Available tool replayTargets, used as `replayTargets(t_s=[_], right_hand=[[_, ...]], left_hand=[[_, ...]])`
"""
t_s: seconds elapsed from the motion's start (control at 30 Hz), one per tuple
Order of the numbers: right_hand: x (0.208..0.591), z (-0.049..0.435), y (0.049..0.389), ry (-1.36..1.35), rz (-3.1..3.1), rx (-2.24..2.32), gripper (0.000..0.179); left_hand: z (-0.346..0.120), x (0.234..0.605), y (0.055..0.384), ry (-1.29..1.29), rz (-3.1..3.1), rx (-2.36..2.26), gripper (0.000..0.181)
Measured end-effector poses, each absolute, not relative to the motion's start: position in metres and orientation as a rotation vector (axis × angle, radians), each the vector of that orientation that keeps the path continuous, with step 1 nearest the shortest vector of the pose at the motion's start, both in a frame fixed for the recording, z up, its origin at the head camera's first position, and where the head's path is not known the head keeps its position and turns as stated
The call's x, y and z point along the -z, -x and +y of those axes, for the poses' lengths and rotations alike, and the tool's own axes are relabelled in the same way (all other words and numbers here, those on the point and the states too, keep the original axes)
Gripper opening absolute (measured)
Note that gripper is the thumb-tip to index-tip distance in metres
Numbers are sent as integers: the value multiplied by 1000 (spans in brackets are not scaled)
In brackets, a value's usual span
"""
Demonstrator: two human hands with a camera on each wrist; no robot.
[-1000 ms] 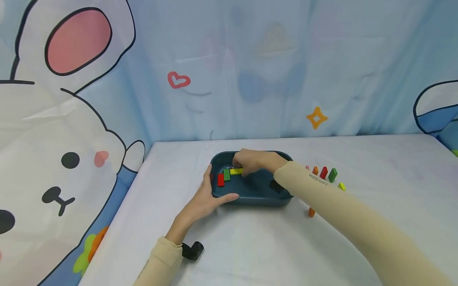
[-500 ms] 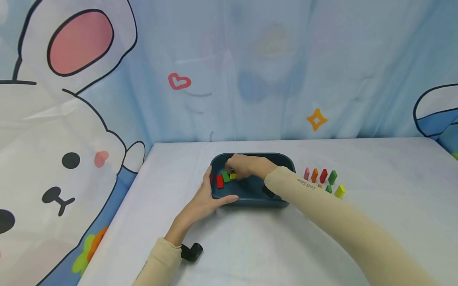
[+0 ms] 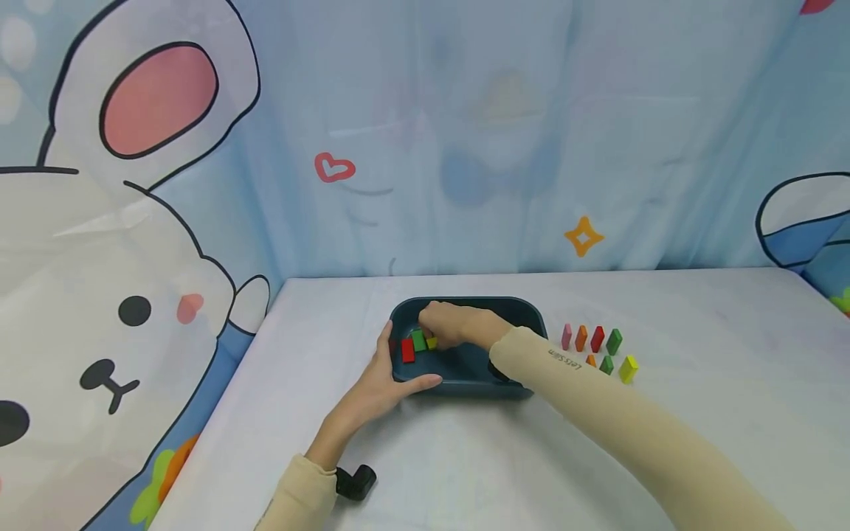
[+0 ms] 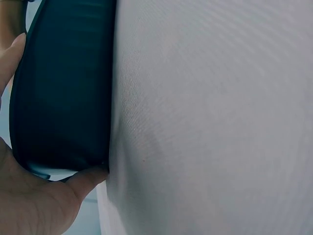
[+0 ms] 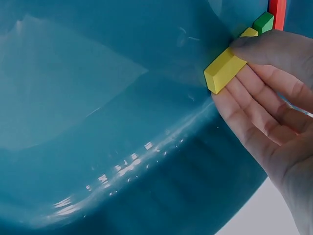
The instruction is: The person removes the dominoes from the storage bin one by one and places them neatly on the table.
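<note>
A dark teal tray (image 3: 465,385) with raised walls stands on the table. My left hand (image 3: 372,383) grips its left end, thumb at the front rim and fingers along the left side; the left wrist view shows the tray's outer wall (image 4: 63,93) between them. Inside, my right hand (image 3: 454,324) pinches a yellow block (image 5: 225,71) between thumb and fingers, close over the tray floor. Beyond its far end come a green block (image 5: 264,22) and a red block (image 5: 277,13). In the head view the green one sits tilted, and my right hand hides most of the yellow one.
Right of the tray, several small blocks stand on the white table: pink (image 3: 567,337), orange (image 3: 581,338), red (image 3: 597,339), green (image 3: 614,341) and yellow (image 3: 628,369) among them. A black wrist camera (image 3: 356,483) sticks out by my left wrist. A patterned curtain (image 3: 465,147) hangs behind.
My right hand has shifted left with the yellow block, which turned, and the green block has tilted. The right arm uncovers more blocks on the table. My left hand stays at the tray.
</note>
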State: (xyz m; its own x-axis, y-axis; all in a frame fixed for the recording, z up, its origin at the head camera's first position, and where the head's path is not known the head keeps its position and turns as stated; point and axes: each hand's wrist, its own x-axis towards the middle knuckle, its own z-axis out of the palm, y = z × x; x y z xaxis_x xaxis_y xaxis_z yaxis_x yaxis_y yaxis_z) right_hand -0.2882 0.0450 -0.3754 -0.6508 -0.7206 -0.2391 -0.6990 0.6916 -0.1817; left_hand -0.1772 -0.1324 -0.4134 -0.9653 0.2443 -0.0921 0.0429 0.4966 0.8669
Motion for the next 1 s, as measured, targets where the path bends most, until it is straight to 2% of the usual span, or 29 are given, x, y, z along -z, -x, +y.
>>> replayTargets(t_s=[0.23, 0.6, 1.0], right_hand=[[377, 47, 285, 1146, 2585, 134, 10], [375, 64, 284, 1194, 2559, 248, 25], [336, 103, 278, 1298, 2546, 797, 28]], left_hand=[[-131, 416, 174, -247, 2524, -1481, 127], [-128, 417, 175, -243, 2525, -1464, 129], [-132, 414, 174, -220, 2559, -1438, 127]])
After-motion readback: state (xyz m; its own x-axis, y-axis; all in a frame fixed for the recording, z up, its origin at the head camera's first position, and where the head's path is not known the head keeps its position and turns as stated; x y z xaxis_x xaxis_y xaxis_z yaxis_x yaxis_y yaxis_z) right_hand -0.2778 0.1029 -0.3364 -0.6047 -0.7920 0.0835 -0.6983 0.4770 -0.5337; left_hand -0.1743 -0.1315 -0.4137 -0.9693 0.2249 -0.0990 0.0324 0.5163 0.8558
